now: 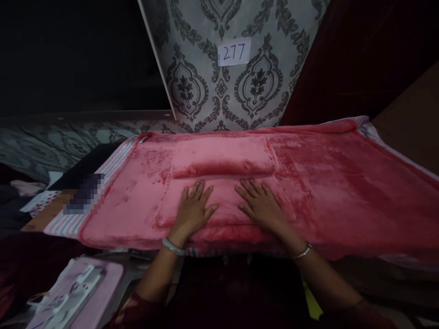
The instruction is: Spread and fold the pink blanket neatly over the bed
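Observation:
A pink plush cloth, with its far part folded or rolled into a thick band, lies in the middle of a larger pink plush blanket. On the flatter near part of this cloth rests my left hand, palm down with the fingers spread. To its right my right hand lies flat in the same way, fingers apart and pointing toward the band. Both sets of fingertips are just short of the band's near edge. Neither hand grips anything. I wear a bangle on each wrist.
The blanket covers a table, whose wooden corner shows at the left beside a blurred-out patch. Behind stand a large dark screen and a patterned wall with a paper marked 277. A pink-topped stool or case is at lower left.

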`<state>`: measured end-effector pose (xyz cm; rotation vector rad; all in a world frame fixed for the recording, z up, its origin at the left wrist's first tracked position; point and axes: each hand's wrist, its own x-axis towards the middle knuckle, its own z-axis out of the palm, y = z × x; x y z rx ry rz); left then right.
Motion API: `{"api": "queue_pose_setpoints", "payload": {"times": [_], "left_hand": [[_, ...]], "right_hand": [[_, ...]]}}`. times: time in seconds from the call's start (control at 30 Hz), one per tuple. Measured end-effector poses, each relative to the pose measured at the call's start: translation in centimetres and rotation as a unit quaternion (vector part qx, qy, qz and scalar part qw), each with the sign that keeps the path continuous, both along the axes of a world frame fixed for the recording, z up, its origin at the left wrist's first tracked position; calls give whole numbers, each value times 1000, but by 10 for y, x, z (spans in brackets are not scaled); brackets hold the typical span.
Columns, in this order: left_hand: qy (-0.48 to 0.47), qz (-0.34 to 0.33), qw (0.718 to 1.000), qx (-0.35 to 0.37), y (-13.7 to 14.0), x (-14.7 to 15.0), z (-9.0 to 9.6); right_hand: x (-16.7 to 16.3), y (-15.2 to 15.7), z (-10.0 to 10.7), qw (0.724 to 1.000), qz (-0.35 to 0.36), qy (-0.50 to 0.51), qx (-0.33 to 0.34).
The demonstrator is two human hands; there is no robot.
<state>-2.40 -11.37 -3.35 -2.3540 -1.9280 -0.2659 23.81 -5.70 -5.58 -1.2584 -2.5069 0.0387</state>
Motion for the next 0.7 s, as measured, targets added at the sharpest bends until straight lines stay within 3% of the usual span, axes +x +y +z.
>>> {"api": "queue_pose_setpoints", "payload": {"times": [0.33, 0.43, 0.5, 0.57, 0.7], "left_hand": [[-4, 193, 978, -78, -20, -65, 19], [-9, 249, 967, -57, -26, -70, 21], [-12, 241, 970, 0, -25, -65, 25], [-31, 191, 980, 51, -17, -58, 31], [-119, 117, 978, 124, 27, -57, 51]], "right_hand": [[72, 8, -14, 992, -127, 9, -18], [78, 8, -14, 988, -147, 49, 13], [72, 10, -7, 985, -131, 100, 52], [60, 16, 5, 980, -95, 153, 83], [37, 55, 30, 966, -55, 219, 129]]}}
